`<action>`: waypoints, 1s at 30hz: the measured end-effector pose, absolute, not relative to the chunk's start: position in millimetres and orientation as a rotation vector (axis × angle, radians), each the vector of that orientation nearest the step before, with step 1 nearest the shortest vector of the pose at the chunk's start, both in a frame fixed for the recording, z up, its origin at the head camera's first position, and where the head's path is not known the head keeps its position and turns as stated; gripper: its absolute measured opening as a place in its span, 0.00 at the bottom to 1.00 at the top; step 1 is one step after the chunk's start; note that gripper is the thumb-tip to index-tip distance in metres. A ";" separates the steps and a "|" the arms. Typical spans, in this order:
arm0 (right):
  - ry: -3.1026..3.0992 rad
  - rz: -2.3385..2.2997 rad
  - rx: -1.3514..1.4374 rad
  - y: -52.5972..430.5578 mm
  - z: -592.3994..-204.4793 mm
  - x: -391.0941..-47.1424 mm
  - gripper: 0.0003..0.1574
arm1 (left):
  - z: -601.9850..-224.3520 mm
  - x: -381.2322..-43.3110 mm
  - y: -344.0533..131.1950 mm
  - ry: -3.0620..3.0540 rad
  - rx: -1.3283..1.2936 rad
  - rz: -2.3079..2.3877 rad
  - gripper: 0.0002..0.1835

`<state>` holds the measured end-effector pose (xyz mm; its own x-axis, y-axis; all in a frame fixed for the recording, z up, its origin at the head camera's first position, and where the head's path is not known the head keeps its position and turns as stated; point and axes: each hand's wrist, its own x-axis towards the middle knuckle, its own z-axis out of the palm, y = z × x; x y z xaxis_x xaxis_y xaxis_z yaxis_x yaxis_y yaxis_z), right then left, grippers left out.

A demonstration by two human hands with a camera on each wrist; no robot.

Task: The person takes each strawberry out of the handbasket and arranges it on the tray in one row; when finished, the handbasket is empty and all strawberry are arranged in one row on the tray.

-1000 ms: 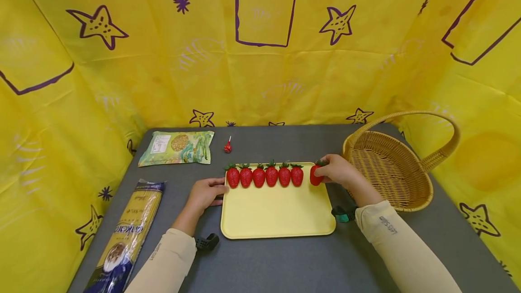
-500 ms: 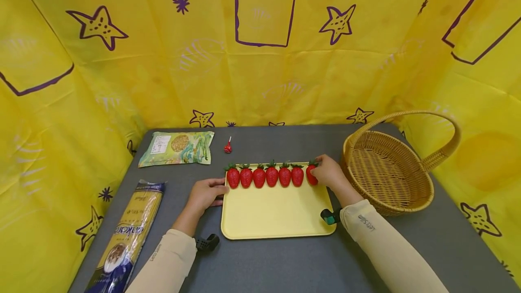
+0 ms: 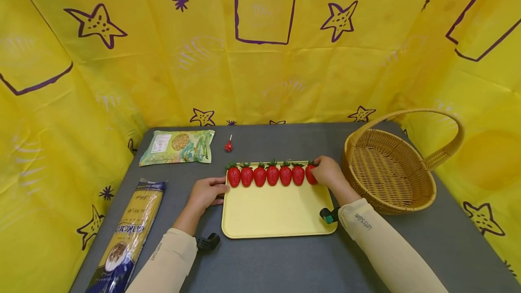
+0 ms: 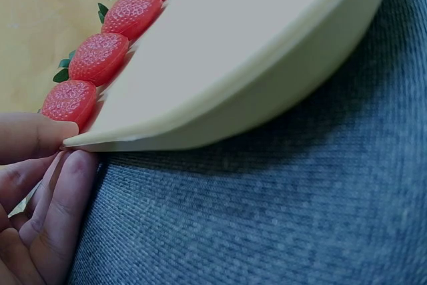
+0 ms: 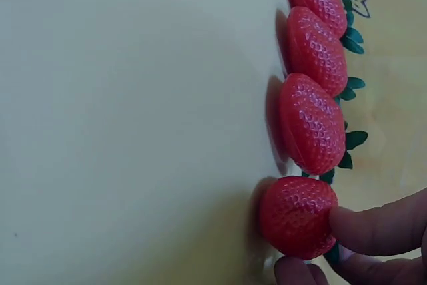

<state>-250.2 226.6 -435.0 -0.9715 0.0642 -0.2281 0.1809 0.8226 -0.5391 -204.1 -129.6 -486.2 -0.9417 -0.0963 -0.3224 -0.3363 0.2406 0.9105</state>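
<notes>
Along the far edge of a pale yellow tray (image 3: 277, 214) lies a row of several red strawberries (image 3: 272, 175) with green leaves, side by side. My right hand (image 3: 329, 173) pinches the strawberry (image 5: 297, 217) at the row's right end between thumb and fingers; it sits on the tray close beside its neighbour. At the tray's left edge, my left hand (image 3: 206, 192) grips the rim, thumb on top and fingers curled below, as the left wrist view shows. The leftmost strawberry (image 4: 69, 101) is right by that thumb.
A wicker basket (image 3: 390, 171) with a tall handle stands right of the tray, close to my right forearm. A green food packet (image 3: 177, 147) and a red lollipop (image 3: 229, 147) lie at the back. On the left is a spaghetti pack (image 3: 128, 238). Yellow cloth (image 3: 260, 80) hangs around the grey table.
My right hand has moved left with its strawberry, closing the gap to the row. The left hand has stayed on the tray rim.
</notes>
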 end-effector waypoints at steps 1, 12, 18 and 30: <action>2.815 -0.850 0.189 226.1 -434.9 -249.9 0.21 | -486.4 -204.2 -129.8 2.309 -0.411 1.775 0.23; 2.833 -0.802 0.131 222.1 -436.5 -250.9 0.21 | -487.6 -201.1 -133.3 2.307 -0.435 1.787 0.23; 2.807 -0.829 0.150 220.2 -437.6 -252.1 0.22 | -486.3 -198.3 -132.4 2.331 -0.450 1.779 0.22; 2.848 -0.954 0.117 226.2 -421.9 -240.3 0.33 | -486.3 -199.4 -123.2 2.520 -0.361 1.661 0.20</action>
